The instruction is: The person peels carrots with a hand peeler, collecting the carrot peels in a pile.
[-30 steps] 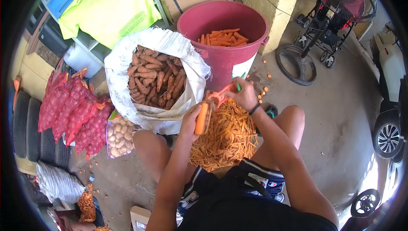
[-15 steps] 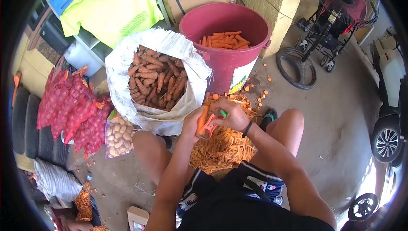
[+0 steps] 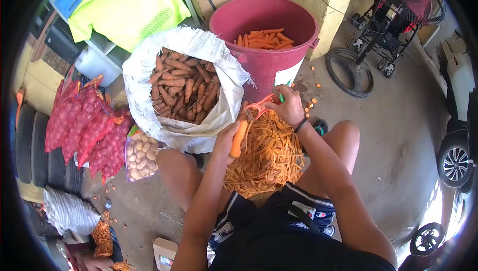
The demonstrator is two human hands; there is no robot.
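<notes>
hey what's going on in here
A person is peeling a carrot. The left hand holds it, and the right hand grips an orange peeler near its far end. Below lies a heap of peelings. Beyond, a white sack holds brownish carrots, and a dark red tub holds bright orange ones.

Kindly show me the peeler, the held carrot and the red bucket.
Peeler [image 3: 264,103]: head view, on its orange body.
Held carrot [image 3: 238,140]: head view, on its peeled middle.
Red bucket [image 3: 259,73]: head view, on its outer wall.
</notes>
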